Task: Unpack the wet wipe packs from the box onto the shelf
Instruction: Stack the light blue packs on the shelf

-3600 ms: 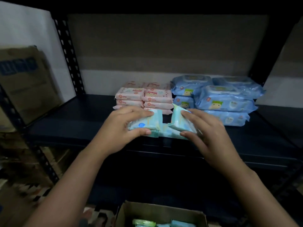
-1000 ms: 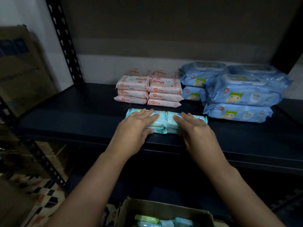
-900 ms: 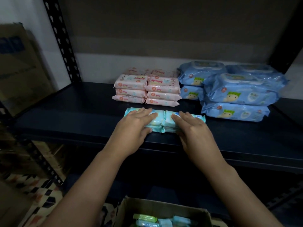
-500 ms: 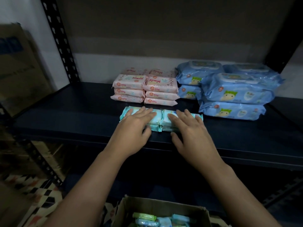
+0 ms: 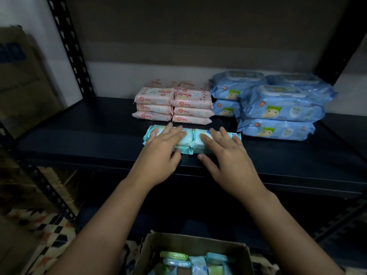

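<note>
Far left: a brown carton (image 5: 23,80) stands blurred beside the perforated rack upright (image 5: 69,48). Not part of the job as far as I can judge.

Shelf (image 5: 83,135), dark board, left part holds no packs. Centre back: pink packs (image 5: 172,105) in two neat columns, more behind them.

Front centre: two pale teal wet wipe packs laid end to end near the shelf's front edge, just in front of the pink stacks. Left teal pack (image 5: 153,133) under the left hand (image 5: 160,155); fingers lie straight and spread flat over its top, thumb down at its front edge. Pressing, not clutching. Right teal pack (image 5: 228,135) under the right hand (image 5: 226,157), same posture: flat fingers on top, thumb against the front edge. Neither hand curls round anything.

Right: blue lidded packs (image 5: 278,108), larger, heaped somewhat loosely, the lowest one just beside the right teal pack (whether they touch I cannot tell).

Bottom centre: the box (image 5: 190,245) on the floor below the shelf, open, with green and blue-teal packs (image 5: 184,261) inside.

Step in hand, as I read it: placement of this pair, hands squaring and seating them in line.

Next move, a judgement only: lift both hands clear without dragging the soft packs askew, reach down into the box, take hold of more packs, and bring them up. Room remains on top of the teal pair and on the left part of the shelf.
</note>
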